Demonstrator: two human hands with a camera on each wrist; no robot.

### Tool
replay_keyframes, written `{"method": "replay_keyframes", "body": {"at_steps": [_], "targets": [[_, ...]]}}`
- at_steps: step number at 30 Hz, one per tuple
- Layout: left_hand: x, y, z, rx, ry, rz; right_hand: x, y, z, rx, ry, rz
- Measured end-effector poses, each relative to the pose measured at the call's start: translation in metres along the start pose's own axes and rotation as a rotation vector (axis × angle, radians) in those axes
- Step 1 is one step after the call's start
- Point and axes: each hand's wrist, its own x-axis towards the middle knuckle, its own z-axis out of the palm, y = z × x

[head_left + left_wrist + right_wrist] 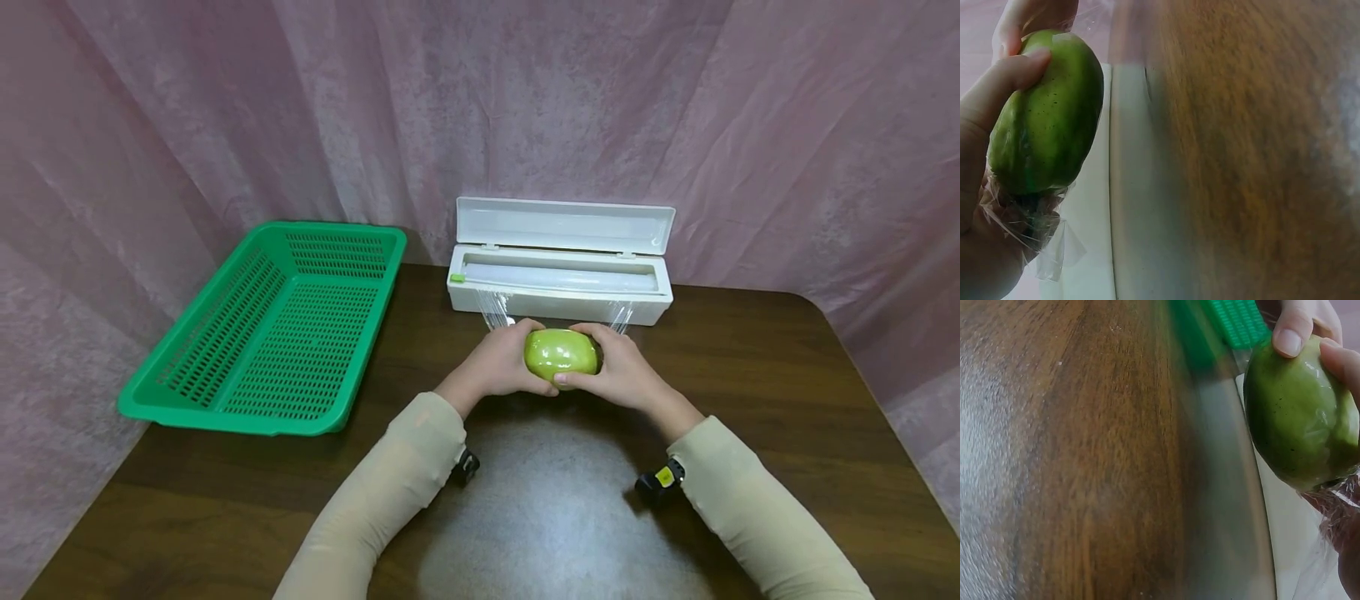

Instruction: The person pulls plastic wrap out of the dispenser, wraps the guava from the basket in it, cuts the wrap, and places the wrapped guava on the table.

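Observation:
Both hands hold a green mango (561, 353) in front of the dispenser, raised above the table. My left hand (504, 360) grips its left end, thumb on the near side. My right hand (618, 367) grips the right end, and the two thumbs come close together on the skin. Clear cling film (1054, 250) lies over the fruit with a shiny surface and bunches up at its ends. Strips of the film also show between the hands and the white cling film dispenser (558, 304) behind them. The dispenser's lid (566, 225) stands up, showing the roll (558, 277) inside.
A green plastic basket (300, 350) with slotted sides stands at the left of the brown wooden table (765, 375). On the dispenser's left is a small green slider (457, 278). A pink curtain (570, 100) hangs behind the table.

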Motion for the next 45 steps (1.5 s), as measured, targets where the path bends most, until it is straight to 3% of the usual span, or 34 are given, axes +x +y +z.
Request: {"method": "replay_keyframes", "body": {"at_steps": [16, 32, 45], "targets": [[-0.009, -0.002, 0.006, -0.063, -0.007, -0.013, -0.006, -0.002, 0.001, -0.030, -0.015, -0.049], [-0.016, 0.001, 0.006, -0.061, -0.059, -0.056, -0.010, -0.007, 0.002, -0.077, -0.045, -0.074], [-0.021, 0.001, 0.008, -0.063, -0.109, -0.045, -0.020, -0.007, 0.006, -0.052, -0.073, -0.051]]}}
